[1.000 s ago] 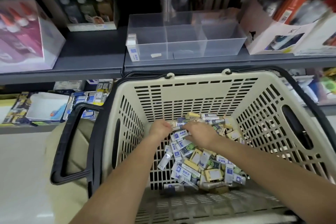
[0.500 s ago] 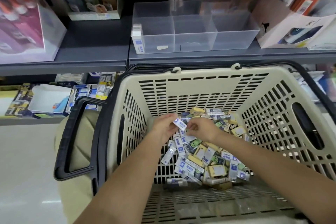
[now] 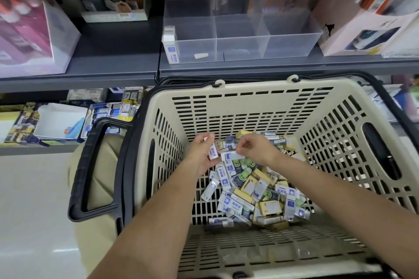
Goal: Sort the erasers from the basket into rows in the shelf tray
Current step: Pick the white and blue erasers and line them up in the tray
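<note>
Left grip (image 3: 200,156) and right grip (image 3: 256,150) each hold an eraser (image 3: 213,152) over the heaped basket (image 3: 249,106); tray (image 3: 292,45) holds few.

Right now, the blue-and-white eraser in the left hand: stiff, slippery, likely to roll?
Probably stiff and light: the eraser looks straight and sits in the left hand without a tight grip. It is a flat-sided block, so unlikely to roll. Its wrapper may be slippery, but the sheen is too blurred to tell.
</note>
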A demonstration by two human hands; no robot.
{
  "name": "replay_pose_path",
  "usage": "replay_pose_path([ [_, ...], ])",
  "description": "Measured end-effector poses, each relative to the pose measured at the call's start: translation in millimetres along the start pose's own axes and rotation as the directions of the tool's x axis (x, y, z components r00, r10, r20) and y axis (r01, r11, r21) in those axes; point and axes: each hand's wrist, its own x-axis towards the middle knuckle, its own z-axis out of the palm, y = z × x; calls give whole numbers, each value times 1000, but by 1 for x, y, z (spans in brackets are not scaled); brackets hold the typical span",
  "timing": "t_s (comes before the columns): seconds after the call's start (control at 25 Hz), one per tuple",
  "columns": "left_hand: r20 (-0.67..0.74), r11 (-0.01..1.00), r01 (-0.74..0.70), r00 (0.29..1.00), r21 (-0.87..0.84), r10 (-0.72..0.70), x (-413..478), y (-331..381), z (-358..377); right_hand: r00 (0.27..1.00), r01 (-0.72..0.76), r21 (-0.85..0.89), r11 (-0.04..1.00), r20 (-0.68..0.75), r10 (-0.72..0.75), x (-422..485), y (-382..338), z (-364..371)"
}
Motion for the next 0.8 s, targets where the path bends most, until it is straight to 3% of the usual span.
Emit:
replay_pose_path([
  [0.08,-22,1000,-11,1000,18,11,1,-1,0,997,-43,160,986,-61,54,1,-4,1],
  [0.16,68,999,48,996,16,-49,-3,-1,0,991,-84,296,952,-76,111,2,-7,5],
  [0.28,223,989,145,964,9,-143,-12,-3,1,997,-69,287,955,-21,78,2,-9,12],
  [0.36,143,992,122,983,-23,-118,-11,-1,-2,999,-27,156,987,-36,33,1,-8,14],
  [0.44,27,995,78,997,-55,-76,-8,-1,-8,997,73,-174,982,-10,-76,0,-6,20],
  [0.56,-15,995,74,997,-61,-75,-6,-3,-13,958,277,-632,723,240,-157,-6,4,43],
  [0.64,-32,998,54,998,-20,-55,-4,-5,-14,932,357,-739,572,323,-164,-8,9,53],
  [0.68,-52,999,39,998,-9,-40,-3,-6,-14,927,370,-733,571,329,-179,-9,11,54],
  [0.72,-78,1000,31,996,-2,-31,-2,-6,-15,929,363,-681,636,316,-193,-9,11,51],
  [0.8,-126,999,42,991,25,-38,-1,-7,-18,957,251,-445,859,247,-152,-7,10,42],
])
